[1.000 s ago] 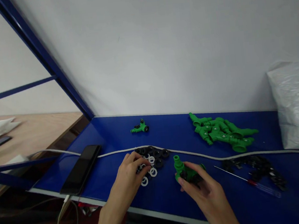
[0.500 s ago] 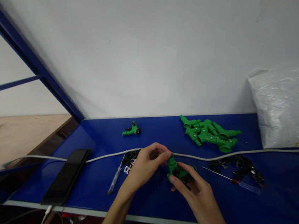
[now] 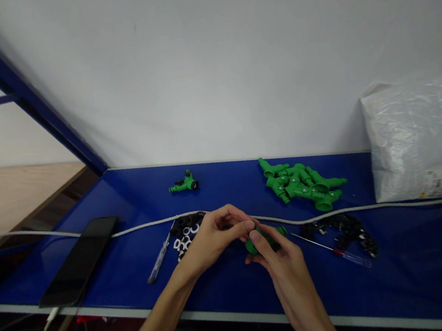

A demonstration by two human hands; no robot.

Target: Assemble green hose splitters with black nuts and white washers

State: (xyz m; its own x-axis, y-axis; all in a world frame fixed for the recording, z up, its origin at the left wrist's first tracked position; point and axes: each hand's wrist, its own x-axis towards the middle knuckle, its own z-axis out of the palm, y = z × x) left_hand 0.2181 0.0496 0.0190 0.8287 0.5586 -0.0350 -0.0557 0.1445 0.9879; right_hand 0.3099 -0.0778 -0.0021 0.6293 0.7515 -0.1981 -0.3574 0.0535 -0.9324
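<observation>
My right hand grips a green plastic hose connector just above the blue table. My left hand has its fingertips pinched at the connector's left end, touching it; what they pinch is too small to make out. Just left of my left hand lies a small pile of black and white rings.
A heap of green connectors and one single green connector lie near the wall. A white cable crosses the table. Also there: two screwdrivers, black small parts, a phone, a white bag.
My left hand left the ring pile and came to the green connector in my right hand. The view has shifted to the right, and a screwdriver left of the rings has come into sight.
</observation>
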